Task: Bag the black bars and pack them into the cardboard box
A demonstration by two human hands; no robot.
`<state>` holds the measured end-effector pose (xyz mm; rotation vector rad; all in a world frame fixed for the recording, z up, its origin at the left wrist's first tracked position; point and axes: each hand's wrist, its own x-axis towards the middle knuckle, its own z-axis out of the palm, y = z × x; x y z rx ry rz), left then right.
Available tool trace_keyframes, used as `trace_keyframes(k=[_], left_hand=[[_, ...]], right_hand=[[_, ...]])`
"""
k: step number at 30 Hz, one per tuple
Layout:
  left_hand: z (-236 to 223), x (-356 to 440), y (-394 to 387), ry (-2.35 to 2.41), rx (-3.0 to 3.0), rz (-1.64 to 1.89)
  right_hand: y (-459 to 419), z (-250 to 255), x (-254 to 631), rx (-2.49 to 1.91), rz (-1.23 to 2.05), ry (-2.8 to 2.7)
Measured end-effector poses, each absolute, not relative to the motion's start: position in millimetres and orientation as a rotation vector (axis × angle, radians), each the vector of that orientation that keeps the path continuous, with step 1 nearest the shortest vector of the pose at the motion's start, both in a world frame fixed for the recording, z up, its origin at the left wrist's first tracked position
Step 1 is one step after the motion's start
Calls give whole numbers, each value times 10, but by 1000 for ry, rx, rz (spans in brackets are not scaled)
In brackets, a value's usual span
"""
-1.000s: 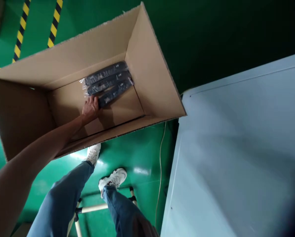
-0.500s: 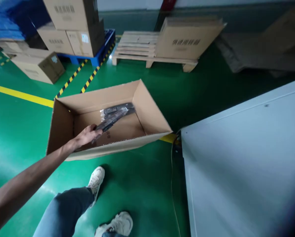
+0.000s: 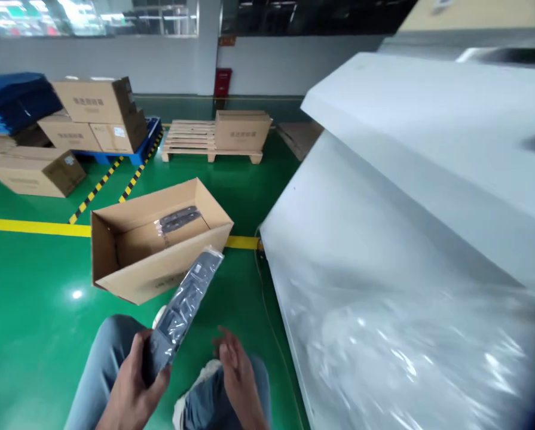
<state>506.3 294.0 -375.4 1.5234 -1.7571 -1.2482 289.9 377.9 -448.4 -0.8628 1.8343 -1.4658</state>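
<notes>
My left hand (image 3: 133, 388) grips the lower end of a long black part sealed in a clear plastic bag (image 3: 184, 304), holding it up over my knees. My right hand (image 3: 238, 376) hovers open just right of it, fingers spread, touching nothing. Ahead on the green floor stands an open cardboard box (image 3: 128, 278), and inside it lie more bagged black parts (image 3: 177, 220) against the far wall.
A large white machine or table (image 3: 406, 209) wrapped partly in clear film fills the right side. Stacked cardboard boxes (image 3: 92, 113) on a blue pallet and a wooden pallet (image 3: 190, 140) with one carton stand behind. Yellow and striped floor lines cross the left.
My left hand lifted one bagged black part out of the box and drew it back toward my lap. My head rose, and my right hand came into view.
</notes>
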Motion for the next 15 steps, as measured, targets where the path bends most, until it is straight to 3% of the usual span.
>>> trace_keyframes(k=[4, 10, 15], left_hand=[[-3773, 5118, 3598, -1912, 1536, -1214], [-3760, 5434, 4042, -2085, 1474, -1226], [-3543, 5554, 4022, -1973, 1211, -1671]], right_hand=[[3883, -4054, 3458, -792, -1729, 1526], [4132, -3603, 3744, -701, -1758, 1683], [4381, -3380, 3856, -678, -1657, 1798]])
